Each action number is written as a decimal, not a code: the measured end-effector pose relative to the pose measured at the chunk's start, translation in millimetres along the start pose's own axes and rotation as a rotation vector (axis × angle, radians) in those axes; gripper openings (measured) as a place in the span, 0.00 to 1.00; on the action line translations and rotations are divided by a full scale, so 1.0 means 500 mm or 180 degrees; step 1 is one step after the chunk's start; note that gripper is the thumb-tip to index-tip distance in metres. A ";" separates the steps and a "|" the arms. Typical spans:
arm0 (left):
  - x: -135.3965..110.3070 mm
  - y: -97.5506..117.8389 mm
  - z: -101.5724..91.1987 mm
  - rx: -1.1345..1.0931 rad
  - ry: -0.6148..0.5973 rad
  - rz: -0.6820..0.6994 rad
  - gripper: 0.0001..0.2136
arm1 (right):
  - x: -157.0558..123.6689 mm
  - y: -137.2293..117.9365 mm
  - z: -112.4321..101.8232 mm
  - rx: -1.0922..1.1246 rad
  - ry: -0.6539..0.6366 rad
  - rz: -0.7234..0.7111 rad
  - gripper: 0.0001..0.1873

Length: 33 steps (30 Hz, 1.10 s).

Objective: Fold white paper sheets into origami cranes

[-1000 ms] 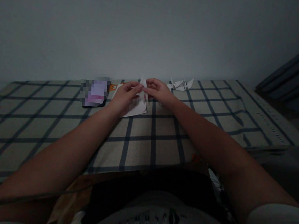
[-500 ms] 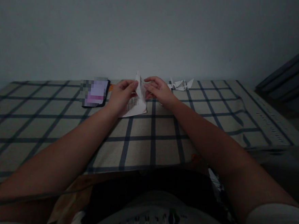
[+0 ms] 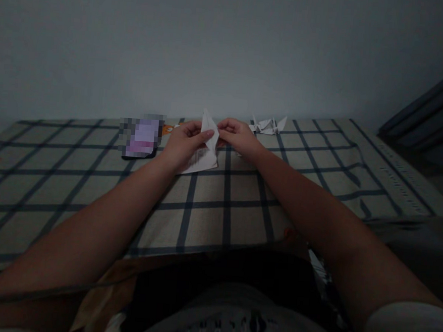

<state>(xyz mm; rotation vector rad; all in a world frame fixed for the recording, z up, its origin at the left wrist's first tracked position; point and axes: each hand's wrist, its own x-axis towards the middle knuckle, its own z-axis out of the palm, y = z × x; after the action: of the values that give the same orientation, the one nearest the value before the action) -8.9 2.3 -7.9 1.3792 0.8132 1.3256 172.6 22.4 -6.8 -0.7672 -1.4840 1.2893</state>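
Between my two hands stands a folded piece of white paper (image 3: 211,121), its pointed tip upward. My left hand (image 3: 187,141) pinches it, the thumb pressed on its near face. From the other side my right hand (image 3: 238,137) grips the paper's right edge between thumb and fingers. Below it, a flat sheet of paper with print (image 3: 202,163) lies on the cloth, partly covered by my left hand. Beyond my right hand sit folded paper cranes (image 3: 269,126), white with pointed ends.
A phone (image 3: 142,139) with a lit, blurred screen lies left of my left hand. The checked tablecloth (image 3: 206,210) covers the table, which meets a plain wall (image 3: 229,50) at the back. Dark fabric folds (image 3: 430,115) hang at the far right.
The folded paper has turned so a broader face shows. My left thumb has moved right across it, and my right fingers have closed onto its edge.
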 end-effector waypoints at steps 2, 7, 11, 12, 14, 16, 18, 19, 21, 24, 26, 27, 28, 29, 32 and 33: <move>0.001 0.002 0.000 0.0002 0.0046 0.0011 0.18 | -0.005 -0.007 0.003 0.0032 -0.0031 0.0086 0.10; 0.000 0.009 0.001 -0.0002 0.0210 -0.0037 0.16 | -0.010 -0.010 0.005 -0.0040 -0.0118 0.0019 0.11; -0.005 0.014 0.005 -0.0073 0.0123 -0.0300 0.13 | -0.009 -0.009 0.007 -0.0075 -0.0004 -0.0016 0.13; -0.005 0.013 0.006 -0.0101 0.0085 -0.0380 0.12 | -0.008 -0.010 0.007 -0.0077 0.0048 -0.0012 0.13; -0.006 0.010 0.005 -0.0156 0.0062 -0.0494 0.11 | -0.007 -0.011 0.007 -0.0122 0.0103 -0.0002 0.15; -0.005 0.007 0.004 -0.0227 0.0117 -0.0520 0.09 | -0.008 -0.012 0.004 -0.0237 0.0114 -0.0018 0.16; -0.004 0.007 0.003 -0.0323 0.0108 -0.0552 0.09 | -0.011 -0.012 -0.001 -0.0394 0.0107 -0.0080 0.17; -0.003 0.007 0.004 -0.0371 0.0074 -0.0582 0.08 | -0.012 -0.011 -0.003 -0.0468 0.0092 -0.0129 0.17; -0.002 0.010 0.004 -0.0411 0.0025 -0.0631 0.07 | -0.014 -0.009 -0.007 -0.0587 0.0024 -0.0237 0.18; -0.001 0.014 0.004 -0.0373 0.0098 -0.0650 0.08 | -0.014 -0.004 -0.012 -0.0679 -0.0113 -0.0350 0.17; 0.002 0.015 0.001 -0.0366 0.0151 -0.0674 0.09 | -0.012 -0.002 -0.013 -0.0644 -0.0129 -0.0407 0.17; 0.003 0.015 0.000 -0.0373 0.0180 -0.0709 0.09 | -0.011 -0.003 -0.013 -0.0597 -0.0112 -0.0450 0.17; 0.004 0.016 -0.002 -0.0371 0.0209 -0.0757 0.09 | -0.011 -0.005 -0.013 -0.0548 -0.0097 -0.0493 0.17; 0.005 0.017 -0.004 -0.0362 0.0238 -0.0812 0.08 | -0.011 -0.008 -0.013 -0.0518 -0.0103 -0.0523 0.17; 0.005 0.022 -0.007 -0.0339 0.0196 -0.1003 0.06 | -0.016 -0.019 -0.015 -0.0594 -0.0303 -0.0457 0.13; 0.004 0.024 -0.008 -0.0328 0.0120 -0.1067 0.05 | -0.018 -0.021 -0.016 -0.0645 -0.0407 -0.0403 0.13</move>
<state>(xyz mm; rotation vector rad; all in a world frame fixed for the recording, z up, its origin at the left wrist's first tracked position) -14.5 2.1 3.7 1.0848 0.9422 1.1176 184.4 14.3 0.7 -0.7183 -1.7577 1.1218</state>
